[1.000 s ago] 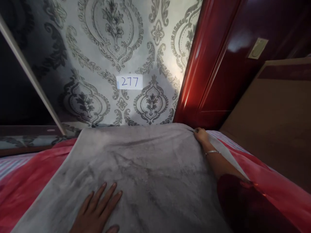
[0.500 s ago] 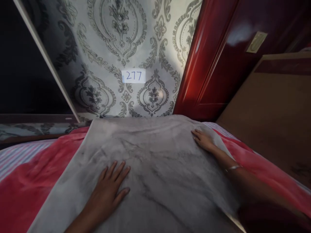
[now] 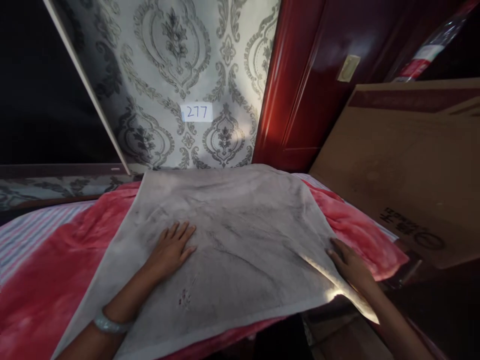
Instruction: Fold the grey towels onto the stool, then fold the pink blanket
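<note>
A large grey cloth [image 3: 240,260], soft like a towel or small blanket, lies spread over a red plush blanket [image 3: 67,250]. It has shallow creases, and a small dark reddish mark sits near its front left. My left hand [image 3: 170,252] lies flat on the left half of the cloth, fingers stretched out, a bracelet [image 3: 112,322] on the wrist. At the cloth's right edge is my right hand [image 3: 350,265], index finger and thumb apart on the fabric; its other fingers are partly hidden. Just beside it, a sunlit fold runs down to the cloth's front right corner.
Striped bedding [image 3: 41,230] shows under the red blanket. A cardboard box [image 3: 405,165] stands at the right, with a plastic bottle [image 3: 423,55] above it. Behind are patterned wallpaper, a "277" label [image 3: 197,112], a dark screen [image 3: 48,100] and a red wooden panel [image 3: 296,85].
My right hand has slid back toward me along the cloth's right edge. My left hand stays flat on the cloth. The view has shifted, showing the cloth's front edge and more of the box.
</note>
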`<state>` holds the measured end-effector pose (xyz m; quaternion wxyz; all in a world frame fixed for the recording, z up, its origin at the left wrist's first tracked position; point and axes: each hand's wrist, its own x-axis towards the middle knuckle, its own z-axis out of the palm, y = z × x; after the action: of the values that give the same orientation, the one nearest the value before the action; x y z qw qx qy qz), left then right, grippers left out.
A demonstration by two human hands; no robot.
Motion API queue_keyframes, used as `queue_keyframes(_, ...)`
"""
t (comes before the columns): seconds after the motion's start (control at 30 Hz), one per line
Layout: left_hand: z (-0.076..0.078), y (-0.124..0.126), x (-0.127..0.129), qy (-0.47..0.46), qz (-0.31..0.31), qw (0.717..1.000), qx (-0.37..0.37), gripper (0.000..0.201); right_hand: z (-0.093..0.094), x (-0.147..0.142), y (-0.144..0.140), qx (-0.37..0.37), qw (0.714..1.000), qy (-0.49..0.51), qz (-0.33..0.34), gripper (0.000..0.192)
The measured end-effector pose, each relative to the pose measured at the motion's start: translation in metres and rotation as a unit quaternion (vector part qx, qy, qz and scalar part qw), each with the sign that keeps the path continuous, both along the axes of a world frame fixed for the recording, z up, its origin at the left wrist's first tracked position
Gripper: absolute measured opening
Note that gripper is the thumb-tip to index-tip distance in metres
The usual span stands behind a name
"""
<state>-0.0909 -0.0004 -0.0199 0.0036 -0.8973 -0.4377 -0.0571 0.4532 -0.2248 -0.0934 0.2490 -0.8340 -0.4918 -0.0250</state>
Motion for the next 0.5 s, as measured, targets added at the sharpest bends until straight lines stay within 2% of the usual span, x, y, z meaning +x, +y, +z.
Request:
queue_keyframes(0.1,0.015,-0.015,-0.019,0.041,0.041,0.998,-0.024,0.063,-0.006,0.007,-0.018,0.023,0.999,-0.021,-0.025,0.061)
queue_keyframes(0.2,0.024,-0.034,-0.058,0.06,0.103,0.992,-0.037,0.066,-0.005,0.014,-0.027,0.036,0.998,-0.033,-0.041,0.06)
queue_keyframes(0.37,0.012,-0.067,-0.132,-0.008,0.23,0.973,-0.008,0.071,0.012,0.011,-0.033,0.018,0.995,-0.001,-0.096,0.057)
queue_keyframes(0.43,0.009,-0.078,-0.148,-0.051,0.279,0.959,-0.006,0.073,0.023,0.005,-0.033,-0.012,0.993,0.039,-0.112,0.052)
queue_keyframes(0.5,0.013,-0.087,-0.152,-0.085,0.323,0.943,-0.009,0.074,0.035,-0.002,-0.032,-0.018,0.989,0.081,-0.122,0.049)
